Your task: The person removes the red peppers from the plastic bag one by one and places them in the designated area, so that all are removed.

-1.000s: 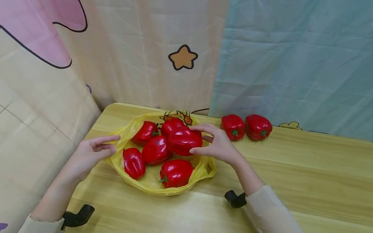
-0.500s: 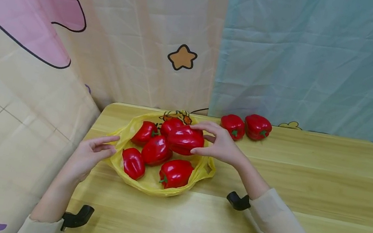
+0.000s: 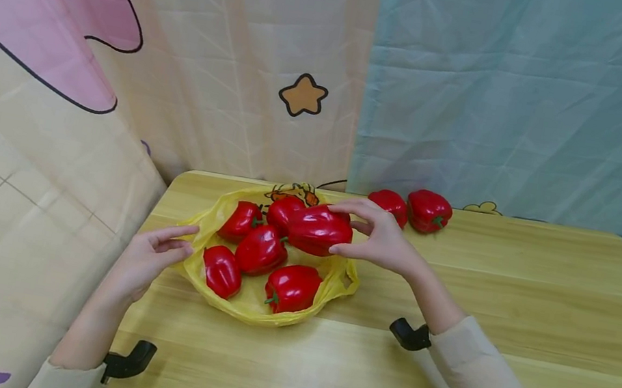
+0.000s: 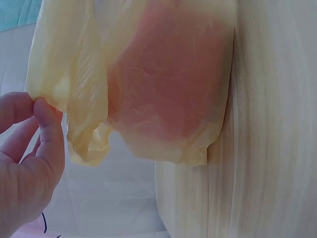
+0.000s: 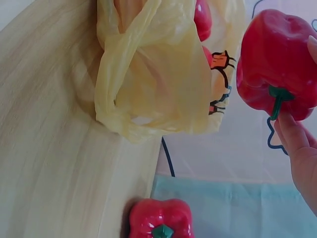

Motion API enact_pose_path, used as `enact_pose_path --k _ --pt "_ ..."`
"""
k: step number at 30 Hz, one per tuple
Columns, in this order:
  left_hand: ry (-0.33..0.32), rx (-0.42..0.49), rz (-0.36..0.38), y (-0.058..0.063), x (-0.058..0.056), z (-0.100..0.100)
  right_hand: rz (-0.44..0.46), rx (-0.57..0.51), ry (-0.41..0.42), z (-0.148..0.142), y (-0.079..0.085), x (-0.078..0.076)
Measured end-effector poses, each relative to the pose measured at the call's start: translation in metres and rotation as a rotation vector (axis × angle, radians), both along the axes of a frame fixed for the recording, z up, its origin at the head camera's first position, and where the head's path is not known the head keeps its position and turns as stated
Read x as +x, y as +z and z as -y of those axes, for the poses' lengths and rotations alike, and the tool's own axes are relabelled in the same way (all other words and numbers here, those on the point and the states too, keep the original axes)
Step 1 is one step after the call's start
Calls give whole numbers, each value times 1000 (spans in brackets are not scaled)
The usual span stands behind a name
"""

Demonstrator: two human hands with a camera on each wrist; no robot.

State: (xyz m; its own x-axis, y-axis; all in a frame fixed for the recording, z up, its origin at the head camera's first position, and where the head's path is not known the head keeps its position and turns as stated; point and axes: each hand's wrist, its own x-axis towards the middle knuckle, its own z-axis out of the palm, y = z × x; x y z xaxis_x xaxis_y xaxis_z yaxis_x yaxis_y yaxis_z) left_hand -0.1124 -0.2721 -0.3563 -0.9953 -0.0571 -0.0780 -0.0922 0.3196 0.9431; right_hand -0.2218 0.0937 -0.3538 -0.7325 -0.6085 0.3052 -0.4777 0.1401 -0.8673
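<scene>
A yellow plastic bag (image 3: 195,250) stands with its mouth spread wide, several red bell peppers (image 3: 262,251) inside. My left hand (image 3: 149,259) pinches the bag's left edge between thumb and fingertips, as the left wrist view also shows. In my right hand (image 3: 378,239) is another red bell pepper (image 3: 320,229), gripped between thumb and fingers over the right part of the bag's mouth. The right wrist view shows this pepper's green stem, with the pepper apart from the bag beside it.
Two more red bell peppers (image 3: 429,211) lie at the back edge of the wooden table (image 3: 515,313), right of the bag. Behind the table hangs a printed curtain (image 3: 490,101). A black wrist mount (image 3: 130,360) is on the left arm, and a similar one on the right.
My right hand has moved a little to the right and slightly up with the bell pepper in its grip. The left hand has stayed at the bag's edge.
</scene>
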Motion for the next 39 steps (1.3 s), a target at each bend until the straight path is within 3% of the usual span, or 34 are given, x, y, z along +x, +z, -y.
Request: enact_pose_path --k 39 --pt "-7 0 -17 1 0 0 -34 -21 -197 -70 9 -2"
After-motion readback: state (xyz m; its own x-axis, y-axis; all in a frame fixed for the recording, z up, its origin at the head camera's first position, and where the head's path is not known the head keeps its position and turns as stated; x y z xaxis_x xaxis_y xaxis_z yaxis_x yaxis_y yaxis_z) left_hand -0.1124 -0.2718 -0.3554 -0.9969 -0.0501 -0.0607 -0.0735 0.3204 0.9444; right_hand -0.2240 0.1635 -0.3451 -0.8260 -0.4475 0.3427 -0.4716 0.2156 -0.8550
